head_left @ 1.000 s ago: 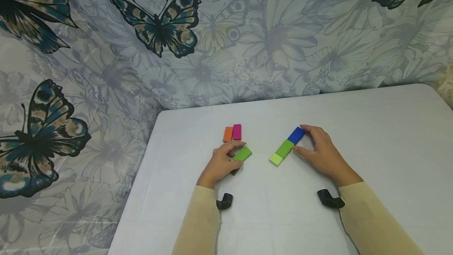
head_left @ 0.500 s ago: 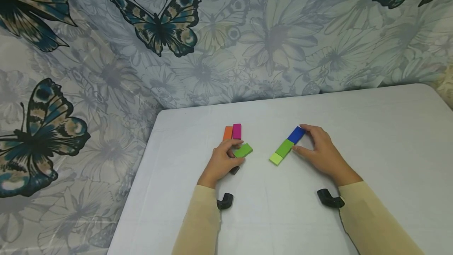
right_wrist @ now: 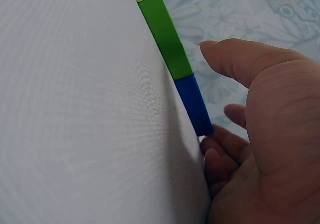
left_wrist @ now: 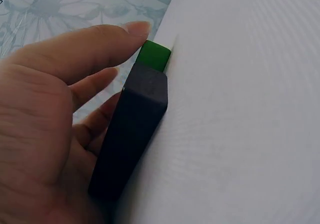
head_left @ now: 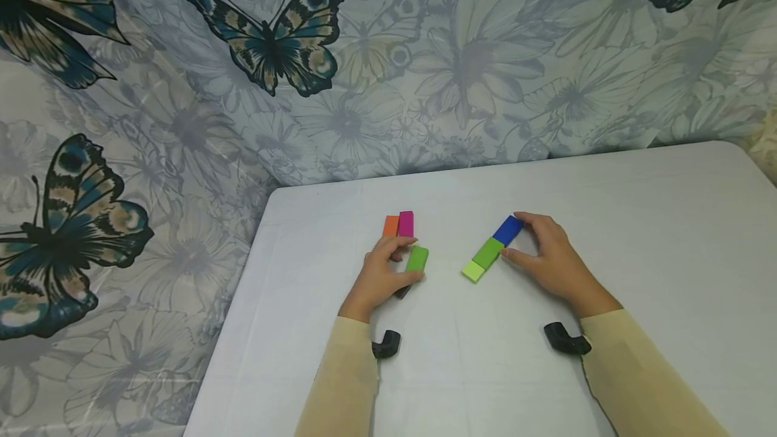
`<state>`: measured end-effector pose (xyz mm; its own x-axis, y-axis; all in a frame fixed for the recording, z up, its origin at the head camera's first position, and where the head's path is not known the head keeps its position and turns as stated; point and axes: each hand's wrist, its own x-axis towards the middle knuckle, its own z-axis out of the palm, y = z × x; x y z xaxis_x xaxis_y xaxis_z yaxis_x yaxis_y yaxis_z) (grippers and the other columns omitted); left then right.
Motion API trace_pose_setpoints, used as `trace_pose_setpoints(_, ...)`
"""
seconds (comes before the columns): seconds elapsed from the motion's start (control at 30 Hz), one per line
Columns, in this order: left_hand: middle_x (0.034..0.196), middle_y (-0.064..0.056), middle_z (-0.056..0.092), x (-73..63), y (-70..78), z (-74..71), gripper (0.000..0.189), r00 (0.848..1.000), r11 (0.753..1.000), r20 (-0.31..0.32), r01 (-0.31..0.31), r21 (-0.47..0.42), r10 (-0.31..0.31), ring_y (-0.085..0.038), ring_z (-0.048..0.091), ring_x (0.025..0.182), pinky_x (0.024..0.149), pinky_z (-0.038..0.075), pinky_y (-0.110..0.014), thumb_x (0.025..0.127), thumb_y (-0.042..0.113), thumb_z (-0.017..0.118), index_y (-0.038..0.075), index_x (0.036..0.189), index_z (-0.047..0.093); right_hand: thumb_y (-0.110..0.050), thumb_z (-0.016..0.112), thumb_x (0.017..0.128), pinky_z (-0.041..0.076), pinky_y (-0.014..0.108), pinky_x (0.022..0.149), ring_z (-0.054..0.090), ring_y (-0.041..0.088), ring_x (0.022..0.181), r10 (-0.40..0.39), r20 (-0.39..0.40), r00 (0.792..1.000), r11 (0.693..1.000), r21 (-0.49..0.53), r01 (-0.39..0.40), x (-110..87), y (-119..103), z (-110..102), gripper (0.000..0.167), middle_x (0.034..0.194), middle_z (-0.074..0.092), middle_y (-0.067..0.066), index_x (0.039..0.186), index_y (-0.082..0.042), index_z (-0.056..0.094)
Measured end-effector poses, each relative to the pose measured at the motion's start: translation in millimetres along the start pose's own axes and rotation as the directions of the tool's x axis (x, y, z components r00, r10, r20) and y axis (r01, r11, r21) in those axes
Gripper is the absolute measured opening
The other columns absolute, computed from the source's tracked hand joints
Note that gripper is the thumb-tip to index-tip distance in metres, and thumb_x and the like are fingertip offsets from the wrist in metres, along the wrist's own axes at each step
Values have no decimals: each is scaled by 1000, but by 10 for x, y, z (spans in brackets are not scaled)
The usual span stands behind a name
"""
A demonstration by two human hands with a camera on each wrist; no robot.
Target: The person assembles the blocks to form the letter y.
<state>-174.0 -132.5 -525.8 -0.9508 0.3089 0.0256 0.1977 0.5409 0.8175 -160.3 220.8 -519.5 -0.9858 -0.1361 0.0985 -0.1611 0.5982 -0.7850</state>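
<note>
My left hand (head_left: 384, 280) pinches a green block (head_left: 417, 259) endwise, the thumb at its near end and the index fingertip right at its far end. A black block (left_wrist: 131, 129) shows beside the thumb in the left wrist view; the hand mostly hides it in the head view. To the right, a slanting row joins a blue block (head_left: 508, 230), a second green block (head_left: 488, 253) and a short light green block (head_left: 473, 271). My right hand (head_left: 555, 261) rests beside this row, index fingertip at the blue block's far corner, thumb extended towards the green block's side.
Beyond the left hand, an orange block (head_left: 390, 225) and a magenta block (head_left: 406, 224) lie side by side. All stands on a white-covered table (head_left: 607, 208), with a flower and butterfly patterned backdrop (head_left: 473, 73) behind and to the left.
The green block at the left hand has turned from slanting to nearly upright in the head view. The left thumb has shifted slightly right. The right hand and its row stay put.
</note>
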Motion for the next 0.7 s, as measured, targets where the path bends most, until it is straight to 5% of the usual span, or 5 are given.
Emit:
trace_pose_setpoints(0.17,142,13,61,-10,9,-31,70,999,1000,46,-30,-7,30,-12,54,129,112,31,-51,85,18,95,27,148,66,-19,84,98,27,71,120,33,56,149,-5,-1,1000,1000,-1,5,3,8,3,80,157,40,35,160,7,41)
trace_pose_setpoints(0.5,144,12,62,-8,42,-26,64,998,1000,68,-13,1,13,-14,51,138,119,28,-53,87,16,94,24,145,68,-18,84,97,27,72,119,33,56,149,-5,2,1000,1000,1,5,5,19,1,79,157,41,35,159,6,41)
trace_pose_setpoints(0.7,148,10,57,-46,52,-33,67,996,998,84,29,-55,-24,-17,49,138,117,38,-52,88,8,88,30,147,67,-17,83,97,27,72,119,32,56,149,-5,1,1000,1000,4,5,4,20,1,78,158,41,35,159,6,41)
